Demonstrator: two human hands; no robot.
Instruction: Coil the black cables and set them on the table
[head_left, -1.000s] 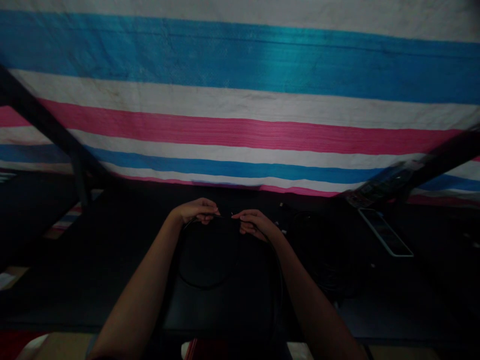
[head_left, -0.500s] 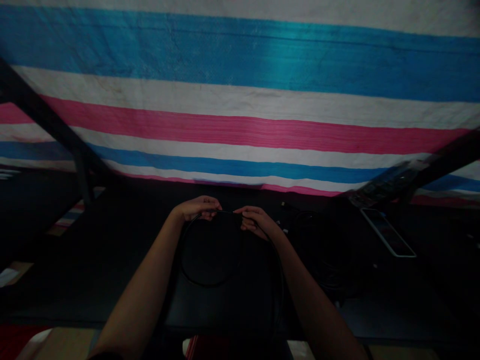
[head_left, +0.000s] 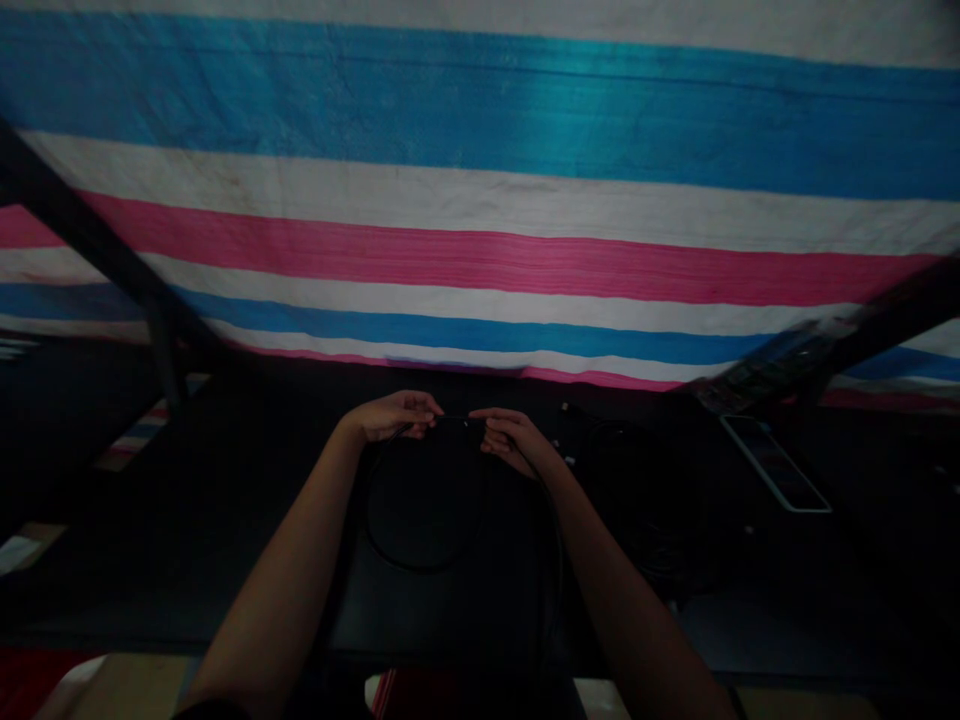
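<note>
A thin black cable (head_left: 369,520) hangs in a loop below my hands, over the dark table top. My left hand (head_left: 394,416) pinches one stretch of it near the top of the loop. My right hand (head_left: 514,441) grips another stretch a short way across. Between my fingertips, a short dark piece of the cable (head_left: 455,418) spans the gap, and any connector there is too dark and small to make out. The lower part of the loop rests on or hangs just above the dark surface; I cannot tell which.
A striped blue, white and pink tarpaulin (head_left: 480,260) fills the far side, crossed by dark frame bars (head_left: 90,250). To the right lie a dark coiled cable (head_left: 645,510), small connectors (head_left: 566,432) and a flat white-edged panel (head_left: 776,463).
My hands have risen slightly and the cable now runs taut across the gap between my fingertips. The loop hangs much as before.
</note>
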